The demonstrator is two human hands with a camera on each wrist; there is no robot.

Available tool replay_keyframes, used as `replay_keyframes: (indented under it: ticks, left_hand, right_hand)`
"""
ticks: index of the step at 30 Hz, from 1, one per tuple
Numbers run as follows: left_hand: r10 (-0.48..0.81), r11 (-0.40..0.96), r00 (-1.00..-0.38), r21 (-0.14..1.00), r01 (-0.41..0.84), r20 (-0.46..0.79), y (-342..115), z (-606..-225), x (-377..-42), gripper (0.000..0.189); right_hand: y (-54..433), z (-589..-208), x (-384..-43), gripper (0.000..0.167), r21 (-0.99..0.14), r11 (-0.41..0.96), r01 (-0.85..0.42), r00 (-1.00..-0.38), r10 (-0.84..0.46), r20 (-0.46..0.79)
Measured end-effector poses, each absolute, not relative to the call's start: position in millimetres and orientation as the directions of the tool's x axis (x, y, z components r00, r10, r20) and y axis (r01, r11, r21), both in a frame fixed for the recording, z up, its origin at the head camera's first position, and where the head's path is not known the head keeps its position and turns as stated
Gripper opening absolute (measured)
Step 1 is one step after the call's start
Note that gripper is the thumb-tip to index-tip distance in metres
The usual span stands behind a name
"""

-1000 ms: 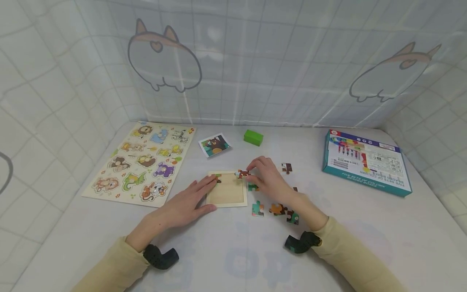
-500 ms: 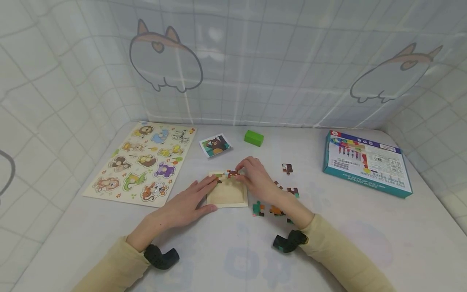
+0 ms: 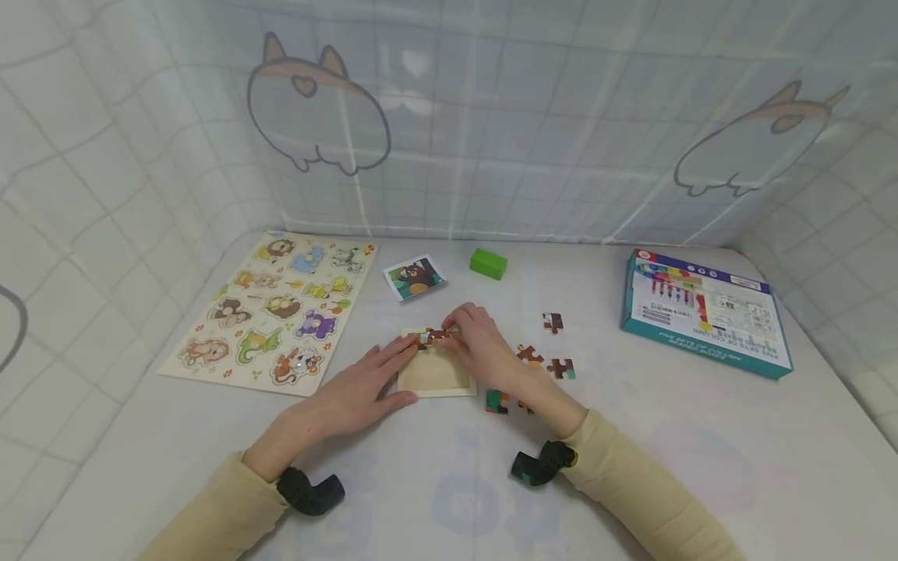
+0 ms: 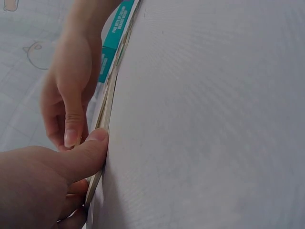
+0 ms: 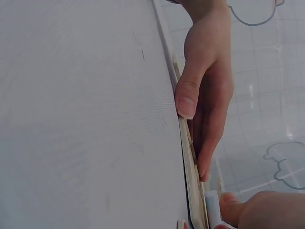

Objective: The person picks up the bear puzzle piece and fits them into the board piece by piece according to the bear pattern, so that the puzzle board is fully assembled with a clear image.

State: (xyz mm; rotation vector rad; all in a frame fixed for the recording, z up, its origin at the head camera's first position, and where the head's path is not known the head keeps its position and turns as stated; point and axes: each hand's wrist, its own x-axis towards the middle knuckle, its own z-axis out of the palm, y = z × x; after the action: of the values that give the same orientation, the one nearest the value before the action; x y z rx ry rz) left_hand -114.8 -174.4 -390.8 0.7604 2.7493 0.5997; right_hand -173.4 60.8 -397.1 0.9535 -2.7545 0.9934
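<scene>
My right hand [image 3: 484, 347] pinches a brown jigsaw piece [image 3: 436, 336] between thumb and fingertips, held at the back of the square wooden puzzle tray [image 3: 435, 393]. A piece in the tray's back left corner lies right beside it, partly covered by my left fingers. Along the tray's left side rests my left hand [image 3: 361, 389], fingers straight over the rim and thumb at the front left corner. In the left wrist view the left thumb [image 4: 93, 148] lies against the tray's edge. Right of the tray lie several loose jigsaw pieces [image 3: 561, 368], some partly hidden by my right wrist.
An animal puzzle board [image 3: 242, 370] lies to the left. Behind the tray are a bear picture card [image 3: 415, 278] and a green block [image 3: 488, 264]. One jigsaw piece [image 3: 553, 322] lies apart at the right, and a teal-edged box [image 3: 705, 312] stands farther right.
My right hand has moved left with the jigsaw piece, from the tray's right back corner to beside the piece in the left corner. My left hand has stayed on the tray.
</scene>
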Motion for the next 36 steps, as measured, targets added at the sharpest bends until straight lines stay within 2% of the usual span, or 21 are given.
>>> replay_keyframes:
  ticks: [19,36]
  left_hand:
    - [0.537,0.777,-0.838,0.444,0.447,-0.096,-173,-390,-116,0.075]
    - [0.519,0.803,-0.851,0.389,0.452,-0.082,-172,-390,-116,0.076]
  right_hand:
    - [63,-406,-176,0.021,-0.519,0.62,-0.589,-0.799,-0.545,0.256]
    - [61,-409,-176,0.02,-0.474,0.604,-0.641,-0.763,-0.568,0.309]
